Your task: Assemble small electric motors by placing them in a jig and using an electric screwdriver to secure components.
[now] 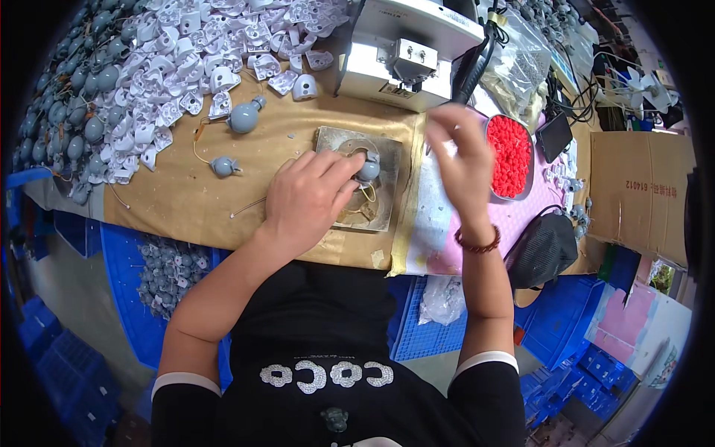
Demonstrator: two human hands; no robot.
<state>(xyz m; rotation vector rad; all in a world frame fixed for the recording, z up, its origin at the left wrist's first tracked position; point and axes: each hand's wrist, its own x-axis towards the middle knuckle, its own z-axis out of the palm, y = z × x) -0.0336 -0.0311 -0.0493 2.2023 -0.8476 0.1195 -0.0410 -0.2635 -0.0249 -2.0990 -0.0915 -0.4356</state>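
Bright, fairly even light covers the bench [186, 201]. The left hand [305, 197] looks crisp with only soft shadow; the right hand [463, 160] is smeared by blur. Beyond them, pale highlights sit on the white machine [369, 63] and glints on the clear plastic bag [514, 63]. Far out from both, fisheye distortion curves the blue crates [71, 372], fading into black corners.

A tan-covered workbench [186, 205] carries heaped white plastic housings [179, 67] and heaped round grey parts [74, 97] at upper left, a square grey plate [386, 197] at centre, a boxy white machine [372, 59] at upper centre, and a flat pink sheet [512, 216] right of centre
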